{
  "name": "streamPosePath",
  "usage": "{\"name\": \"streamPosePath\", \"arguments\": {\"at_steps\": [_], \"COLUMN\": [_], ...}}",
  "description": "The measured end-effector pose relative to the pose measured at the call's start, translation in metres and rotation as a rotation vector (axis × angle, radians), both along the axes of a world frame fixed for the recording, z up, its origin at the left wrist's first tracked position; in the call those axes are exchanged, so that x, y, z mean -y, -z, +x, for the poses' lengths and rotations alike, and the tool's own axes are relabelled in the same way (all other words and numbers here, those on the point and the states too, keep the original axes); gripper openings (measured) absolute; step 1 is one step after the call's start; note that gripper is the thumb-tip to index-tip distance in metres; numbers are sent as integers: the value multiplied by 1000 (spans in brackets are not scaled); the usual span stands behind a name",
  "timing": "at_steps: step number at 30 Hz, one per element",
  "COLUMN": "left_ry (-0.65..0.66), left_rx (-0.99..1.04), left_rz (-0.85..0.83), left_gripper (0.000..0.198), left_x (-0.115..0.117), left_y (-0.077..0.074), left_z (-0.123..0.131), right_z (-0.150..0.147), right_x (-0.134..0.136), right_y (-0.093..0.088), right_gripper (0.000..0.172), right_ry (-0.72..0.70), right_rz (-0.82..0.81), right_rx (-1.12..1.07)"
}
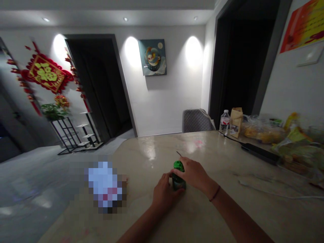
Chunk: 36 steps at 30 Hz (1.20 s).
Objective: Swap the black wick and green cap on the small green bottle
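container (pixel 179 184) (contents unclear) | left hand (pixel 163 192) grasping its body | right hand (pixel 196 172) grasping it at its green top (pixel 178 165)

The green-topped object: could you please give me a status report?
Left grip on green-topped object, near end. Right grip at its green top. Thin dark strip just beyond right grip.

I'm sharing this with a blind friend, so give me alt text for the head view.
A person's left hand and right hand hold a green-topped container on a table. Farther back, right, stand a bottle and a paper bag; a picture hangs on the wall behind.
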<state>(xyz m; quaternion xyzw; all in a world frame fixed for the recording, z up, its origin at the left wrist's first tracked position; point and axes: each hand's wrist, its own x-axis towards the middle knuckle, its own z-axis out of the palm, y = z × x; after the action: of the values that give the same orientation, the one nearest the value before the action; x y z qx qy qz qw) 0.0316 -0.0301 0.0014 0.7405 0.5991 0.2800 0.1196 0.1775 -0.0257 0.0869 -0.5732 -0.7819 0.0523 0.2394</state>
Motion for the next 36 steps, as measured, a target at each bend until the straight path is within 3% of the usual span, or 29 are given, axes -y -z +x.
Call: {"name": "streamPosePath", "arguments": {"at_steps": [8,26,36], "left_ry": [-7,28,17], "left_rx": [1,-56,-50], "left_rz": [-141,-207,-196], "left_gripper": [52,57,56], "left_x": [2,2,2], "left_y": [-7,-6,-3], "left_z": [1,1,2], "right_z": [-7,-5,-1], "right_x": [-4,-5,2], "right_y": [-6,-9,-8], "right_gripper": [37,25,17], "right_ry": [84,-105,-405], "right_rz": [2,10,-19], "right_rx": [75,157,5]}}
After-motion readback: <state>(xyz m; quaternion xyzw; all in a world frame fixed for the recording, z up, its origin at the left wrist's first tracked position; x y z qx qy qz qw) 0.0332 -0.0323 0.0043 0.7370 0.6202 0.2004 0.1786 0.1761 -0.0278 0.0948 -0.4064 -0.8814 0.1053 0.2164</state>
